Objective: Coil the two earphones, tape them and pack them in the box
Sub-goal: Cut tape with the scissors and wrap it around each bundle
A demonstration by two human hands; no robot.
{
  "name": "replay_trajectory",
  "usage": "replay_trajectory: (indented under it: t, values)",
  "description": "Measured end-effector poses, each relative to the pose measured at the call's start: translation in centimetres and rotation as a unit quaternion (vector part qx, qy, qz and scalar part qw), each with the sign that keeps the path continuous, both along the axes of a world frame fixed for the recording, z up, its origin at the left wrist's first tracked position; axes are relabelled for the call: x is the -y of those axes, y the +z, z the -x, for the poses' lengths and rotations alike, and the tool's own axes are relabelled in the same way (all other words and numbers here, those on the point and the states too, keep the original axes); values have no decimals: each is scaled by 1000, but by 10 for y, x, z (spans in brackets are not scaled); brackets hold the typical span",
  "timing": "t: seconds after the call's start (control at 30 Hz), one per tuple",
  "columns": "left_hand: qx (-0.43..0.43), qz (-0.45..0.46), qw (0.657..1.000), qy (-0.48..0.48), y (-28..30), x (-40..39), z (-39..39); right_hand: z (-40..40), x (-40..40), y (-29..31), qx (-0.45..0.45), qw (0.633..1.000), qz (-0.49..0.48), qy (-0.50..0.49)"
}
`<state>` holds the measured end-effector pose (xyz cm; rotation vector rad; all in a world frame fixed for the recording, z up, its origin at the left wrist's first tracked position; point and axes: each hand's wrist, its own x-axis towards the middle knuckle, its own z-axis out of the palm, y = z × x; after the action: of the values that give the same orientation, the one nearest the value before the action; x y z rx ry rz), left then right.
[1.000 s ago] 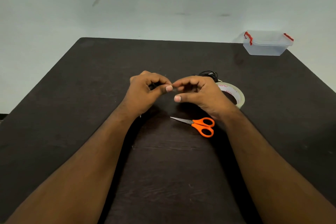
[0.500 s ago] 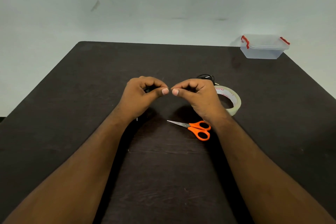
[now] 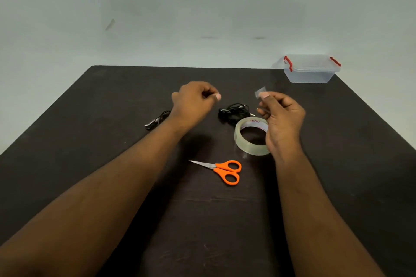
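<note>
A coiled black earphone [image 3: 234,112] lies on the dark table [image 3: 90,141] between my hands. The second black earphone [image 3: 156,120] lies as a narrow bundle just left of my left wrist. My left hand [image 3: 193,102] hovers above the table with its fingers curled and nothing visible in it. My right hand [image 3: 281,119] is raised over the tape roll [image 3: 249,145] and pinches a small piece of clear tape [image 3: 260,92] at its fingertips. The clear plastic box [image 3: 311,72], with red clips and its lid on, stands at the far right corner.
Orange-handled scissors [image 3: 225,171] lie shut on the table in front of the tape roll, blades pointing left. A pale wall rises behind the table's far edge.
My hands, pinched together a moment ago, have drawn apart. The right one has lifted away with the tape piece. The narrow earphone bundle now lies uncovered beside my left wrist.
</note>
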<state>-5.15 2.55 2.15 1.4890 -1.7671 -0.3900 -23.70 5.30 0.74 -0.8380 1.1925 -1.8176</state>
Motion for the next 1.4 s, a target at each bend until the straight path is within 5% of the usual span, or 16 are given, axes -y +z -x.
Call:
replay_trajectory:
  t: [0.1,0.27,0.33,0.47,0.83,1.17,1.4]
  values:
    - [67,-38,997,1,7,31,26,2,1,0,7,1000,-14,-4]
    - [254,-107,949,-151,4,58,51,4,2,-1,17,1000,-16,-4]
    - [304,-60,937,-160,5,60,53,4,2,-1,24,1000,-18,-5]
    - [213,57,968,-118,-1,43,42,4,3,-1,38,999,-26,-8]
    - [348,2,927,-142,-26,30,45,1,2,0,-5,999,-38,-9]
    - [278,37,957,-68,-42,16,31,-2,2,-2,-22,999,-36,3]
    - [0,71,992,105,-22,-37,-24,-40,-23,21,15,992,26,120]
